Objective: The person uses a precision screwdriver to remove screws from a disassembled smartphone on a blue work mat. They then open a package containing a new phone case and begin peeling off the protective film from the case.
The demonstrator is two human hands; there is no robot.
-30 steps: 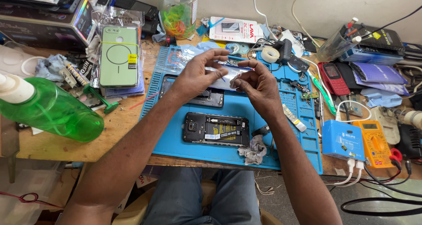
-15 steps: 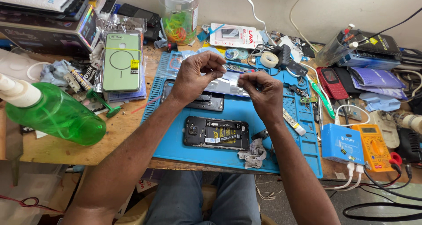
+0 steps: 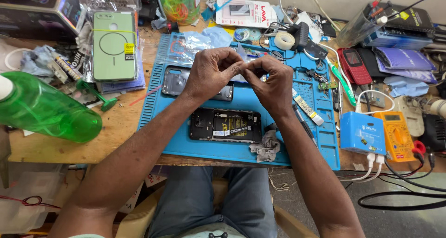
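Note:
My left hand (image 3: 211, 73) and my right hand (image 3: 269, 82) meet fingertip to fingertip above the blue work mat (image 3: 167, 131). Both pinch a small clear plastic packet (image 3: 242, 56), which the fingers mostly hide. Just below the hands lies an opened black phone (image 3: 225, 125) with its inner parts facing up. A second dark phone frame (image 3: 173, 81) lies under my left wrist, partly covered. A crumpled grey cloth (image 3: 265, 147) sits by my right forearm.
A green plastic bottle (image 3: 46, 109) lies at the left. A green phone case (image 3: 114, 45) in its wrapper lies behind it. At the right are a blue box (image 3: 362, 132), a yellow multimeter (image 3: 395, 135), a red phone (image 3: 354, 63) and cables. A tape roll (image 3: 284, 40) sits at the back.
The hands have drawn closer together and curled over the packet, so less of it shows. The view has shifted slightly down and nearer.

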